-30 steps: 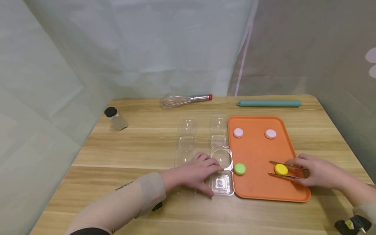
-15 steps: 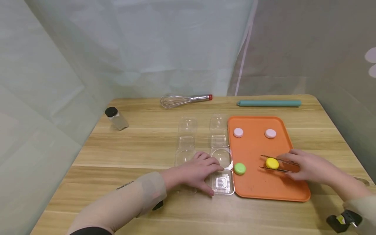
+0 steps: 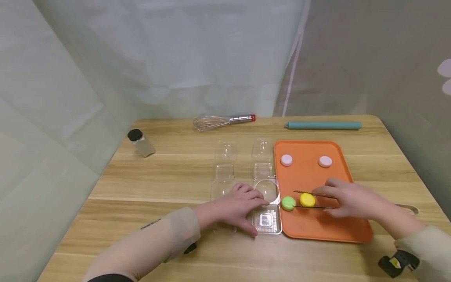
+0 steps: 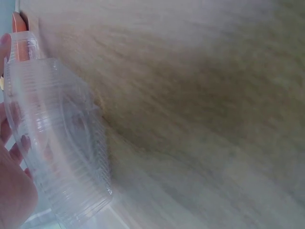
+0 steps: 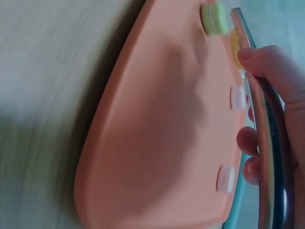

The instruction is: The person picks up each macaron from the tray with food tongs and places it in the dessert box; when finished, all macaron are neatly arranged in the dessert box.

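My right hand (image 3: 356, 199) grips metal tongs (image 5: 259, 95) with serrated tips, thumb on one arm and fingers on the other. Between the tong arms sits a yellow macaron (image 3: 307, 200), held above the orange tray (image 3: 317, 227) beside a green macaron (image 3: 288, 203). Two pale pink macarons (image 3: 286, 160) lie toward the tray's far side. My left hand (image 3: 234, 207) is spread over the near end of the clear plastic containers, its thumb and fingertips at the square compartment (image 3: 266, 220). In the left wrist view, a ribbed clear container (image 4: 62, 129) stands beside the fingers.
Clear containers with lids folded back extend in two rows left of the tray, including a far left one (image 3: 225, 150). Along the back lie a whisk (image 3: 223, 122) and a teal stick-like roll (image 3: 323, 125). A black-capped jar (image 3: 142, 143) is at the left edge.
My right hand has moved left across the tray with the tongs and yellow macaron, which now hangs close to the green macaron. My left hand has stayed in place.
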A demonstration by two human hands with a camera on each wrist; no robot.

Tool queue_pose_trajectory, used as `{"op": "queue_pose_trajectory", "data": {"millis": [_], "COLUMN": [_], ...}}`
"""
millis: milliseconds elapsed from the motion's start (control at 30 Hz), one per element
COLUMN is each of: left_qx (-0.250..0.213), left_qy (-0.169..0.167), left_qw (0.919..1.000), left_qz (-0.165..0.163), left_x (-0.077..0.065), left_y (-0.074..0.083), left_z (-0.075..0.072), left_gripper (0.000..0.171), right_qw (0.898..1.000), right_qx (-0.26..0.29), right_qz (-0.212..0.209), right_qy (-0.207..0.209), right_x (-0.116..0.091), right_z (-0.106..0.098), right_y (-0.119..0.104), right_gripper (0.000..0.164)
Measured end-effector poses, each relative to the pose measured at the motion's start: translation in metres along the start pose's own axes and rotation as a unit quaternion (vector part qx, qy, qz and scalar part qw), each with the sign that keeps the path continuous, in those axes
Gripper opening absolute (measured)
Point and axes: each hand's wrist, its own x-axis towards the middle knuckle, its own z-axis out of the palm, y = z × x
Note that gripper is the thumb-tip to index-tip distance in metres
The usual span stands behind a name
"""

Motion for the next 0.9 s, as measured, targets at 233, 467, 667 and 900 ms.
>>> {"op": "queue_pose_trajectory", "data": {"millis": [233,467,667,900], "left_qx": [-0.002,-0.004,0.002,0.003], "left_qy": [0.001,0.004,0.007,0.003], "left_qw": [1.0000,1.0000,1.0000,1.0000], "left_qz": [-0.003,-0.002,-0.001,-0.001], "left_x": [-0.001,-0.001,0.000,0.000], "left_y": [0.000,0.000,-0.001,0.000], "left_z": [0.000,0.000,0.000,-0.001], "left_gripper": [0.087,0.086,0.085,0.086], "right_qw": [1.000,0.997,0.996,0.997], "right_qx": [0.005,0.003,-0.003,0.011], "right_qz": [-0.028,-0.073,-0.084,-0.081], "right_qy": [0.005,0.025,0.026,-0.005], "right_x": [0.009,0.017,0.022,0.032], "right_z": [0.000,0.002,0.002,0.004], "right_y": [-0.012,-0.021,-0.031,-0.043], "right_gripper": [0.043,0.044,0.043,0.042]}}
